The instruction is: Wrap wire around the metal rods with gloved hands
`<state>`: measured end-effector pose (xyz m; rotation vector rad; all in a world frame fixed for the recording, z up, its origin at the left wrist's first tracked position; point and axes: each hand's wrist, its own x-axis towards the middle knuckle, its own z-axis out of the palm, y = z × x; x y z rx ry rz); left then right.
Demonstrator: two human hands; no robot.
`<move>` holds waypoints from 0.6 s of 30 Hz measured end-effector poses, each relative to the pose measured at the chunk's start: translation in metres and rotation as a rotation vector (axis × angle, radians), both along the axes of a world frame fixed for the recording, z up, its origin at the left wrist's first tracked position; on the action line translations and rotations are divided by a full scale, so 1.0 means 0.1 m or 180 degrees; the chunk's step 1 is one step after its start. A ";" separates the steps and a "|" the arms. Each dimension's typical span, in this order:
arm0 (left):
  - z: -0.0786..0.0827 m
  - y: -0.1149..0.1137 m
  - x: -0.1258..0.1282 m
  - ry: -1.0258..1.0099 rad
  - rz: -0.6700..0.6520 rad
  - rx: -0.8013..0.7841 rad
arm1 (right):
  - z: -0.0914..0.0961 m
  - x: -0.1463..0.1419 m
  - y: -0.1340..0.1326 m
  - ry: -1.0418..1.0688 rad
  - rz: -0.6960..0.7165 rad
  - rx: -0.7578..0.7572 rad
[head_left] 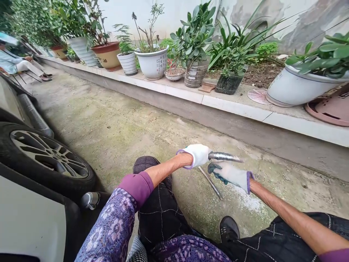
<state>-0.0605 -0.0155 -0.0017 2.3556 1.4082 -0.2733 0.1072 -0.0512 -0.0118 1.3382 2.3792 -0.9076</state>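
Observation:
My left hand (198,155) wears a white knit glove with a purple cuff. It is closed around a shiny silver-and-dark metal rod (225,157), which points right, its far end blurred. Just below that rod is my right hand (229,174), in a pale glove with dark green coated fingers. Those fingers are half curled and loosely apart, with nothing visible between them. A thin ribbed metal bar (212,185) slants down beneath both hands to the concrete; its upper end is hidden near my left hand. White powder or chips (251,199) lie scattered on the ground below my right hand.
A car wheel (51,154) stands close on my left. Ahead runs a raised tiled ledge (188,94) with several potted plants, including a white pot (152,64) and a large tilted one (297,85). My shoe (229,228) is below. A seated person (25,65) is far left.

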 end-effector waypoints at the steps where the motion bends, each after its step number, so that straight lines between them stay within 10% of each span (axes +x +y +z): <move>1: -0.02 0.04 -0.02 0.0025 0.0082 0.0046 | -0.01 -0.02 -0.01 0.0009 -0.0022 0.0009; 8: -0.14 0.10 -0.09 0.0748 0.0196 0.0375 | 0.03 -0.01 0.02 0.0133 -0.0238 0.0202; 18: -0.34 -0.25 0.16 0.0749 -0.0651 -0.0568 | 0.10 0.33 0.19 0.0270 -0.0476 0.0612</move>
